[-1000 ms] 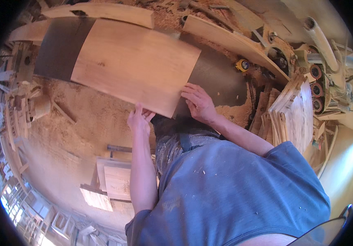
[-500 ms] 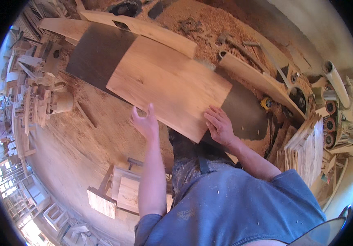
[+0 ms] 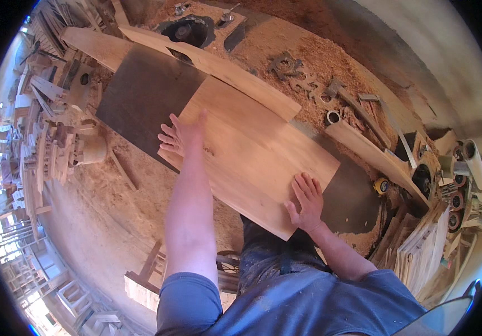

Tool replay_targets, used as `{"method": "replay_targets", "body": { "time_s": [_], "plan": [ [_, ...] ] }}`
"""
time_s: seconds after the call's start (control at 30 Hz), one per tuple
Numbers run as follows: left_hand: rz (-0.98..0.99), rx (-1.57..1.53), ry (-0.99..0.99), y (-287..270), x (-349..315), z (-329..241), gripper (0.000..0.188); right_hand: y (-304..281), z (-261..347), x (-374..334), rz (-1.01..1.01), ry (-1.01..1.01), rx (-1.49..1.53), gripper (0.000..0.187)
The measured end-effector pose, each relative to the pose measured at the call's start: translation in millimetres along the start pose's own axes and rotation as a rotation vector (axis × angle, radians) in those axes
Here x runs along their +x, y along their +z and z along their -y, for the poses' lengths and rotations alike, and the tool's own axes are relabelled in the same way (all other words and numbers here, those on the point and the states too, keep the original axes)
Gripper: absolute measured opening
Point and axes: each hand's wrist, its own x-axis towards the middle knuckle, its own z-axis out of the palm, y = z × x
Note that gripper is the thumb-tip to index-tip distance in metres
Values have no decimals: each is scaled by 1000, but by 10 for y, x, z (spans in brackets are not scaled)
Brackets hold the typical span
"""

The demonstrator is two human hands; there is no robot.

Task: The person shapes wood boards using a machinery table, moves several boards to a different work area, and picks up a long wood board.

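A pale rectangular wooden panel (image 3: 246, 151) lies flat on a dark machine table (image 3: 150, 84), its far edge along a wooden fence (image 3: 230, 67). My left hand (image 3: 185, 135) is at the panel's left end, fingers spread and reaching past that edge; the thumb points forward over the wood. Near the right end, my right hand (image 3: 307, 204) rests on the panel's top face, fingers stretched forward and thumb apart. Neither hand is wrapped round anything. The panel's near corner overhangs the table in front of my legs.
Beyond the fence, sawdust surrounds metal cutter heads (image 3: 286, 66), a hammer (image 3: 353, 103) and a metal square (image 3: 395, 126). A second fence board (image 3: 372, 159) stands right, near a yellow tape measure (image 3: 381, 186). Stacked panels (image 3: 420, 241) lean at right; wood pieces (image 3: 53, 140) are piled left.
My left hand has moved from the near edge forward to the panel's left end. My right hand now lies flatter on the top face. The whole view has shifted.
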Motion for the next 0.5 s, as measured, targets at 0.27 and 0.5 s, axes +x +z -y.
{"method": "replay_targets", "body": {
  "time_s": [0.27,0.5],
  "plan": [
    [11,26,4,-80,357,-24,112,219,111,211,-38,28,-8,55],
    [64,26,-17,-72,560,-143,116,33,-34,285,67,-72,50,55]
  ]
}}
